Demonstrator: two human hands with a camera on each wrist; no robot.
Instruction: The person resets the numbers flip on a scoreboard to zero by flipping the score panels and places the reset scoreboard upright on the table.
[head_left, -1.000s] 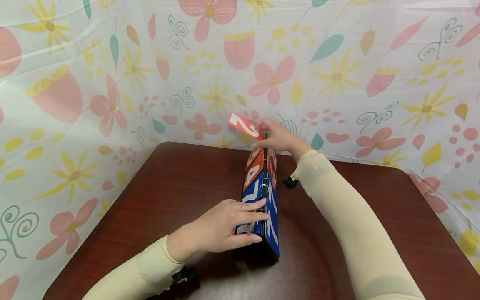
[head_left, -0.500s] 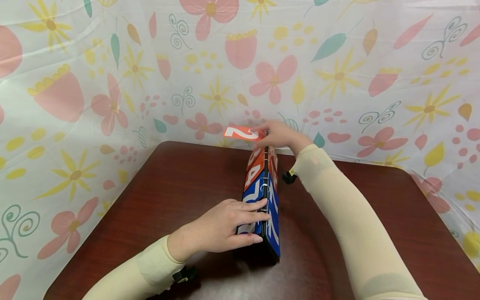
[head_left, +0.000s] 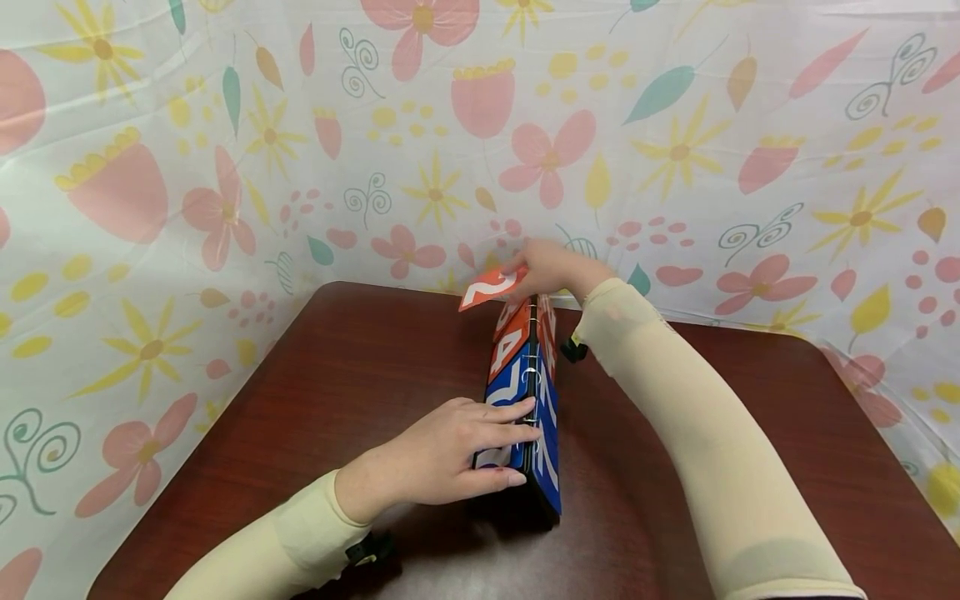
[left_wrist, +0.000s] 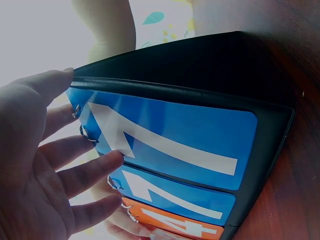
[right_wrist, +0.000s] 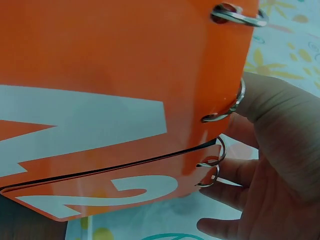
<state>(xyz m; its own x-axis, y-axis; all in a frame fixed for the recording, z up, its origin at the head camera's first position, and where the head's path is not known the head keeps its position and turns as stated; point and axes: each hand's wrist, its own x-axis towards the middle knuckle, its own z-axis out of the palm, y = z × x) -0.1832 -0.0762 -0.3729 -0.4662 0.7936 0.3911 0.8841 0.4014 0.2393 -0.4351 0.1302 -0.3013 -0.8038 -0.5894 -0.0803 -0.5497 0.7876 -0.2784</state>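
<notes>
A black tabletop flip scoreboard (left_wrist: 272, 120) stands like a tent, its ridge running away from me. Metal rings along the ridge carry blue cards (left_wrist: 195, 130) at the near end and orange-red cards (right_wrist: 125, 55) farther off, with white numerals. My left hand (head_left: 450, 454) rests across the near end of the ridge, fingers fairly straight. At the far end, my right hand (head_left: 555, 268) reaches over the ridge, its fingertips against a red card with a white 2 (head_left: 489, 288). That card juts out to the left, sloping down. In the right wrist view the fingertips are partly hidden behind the cards.
The scoreboard stands on a dark reddish-brown table (head_left: 360, 367). A white curtain with flower prints (head_left: 300, 167) hangs close behind the table and along its left side. A small black device (head_left: 371, 548) sits under the left wrist, and another black device (head_left: 573, 348) under the right.
The red card with the 2 has swung over leftward, from tilted up, through about level, to sloping down. My right fingers have moved along with it. The left hand has stayed in place.
</notes>
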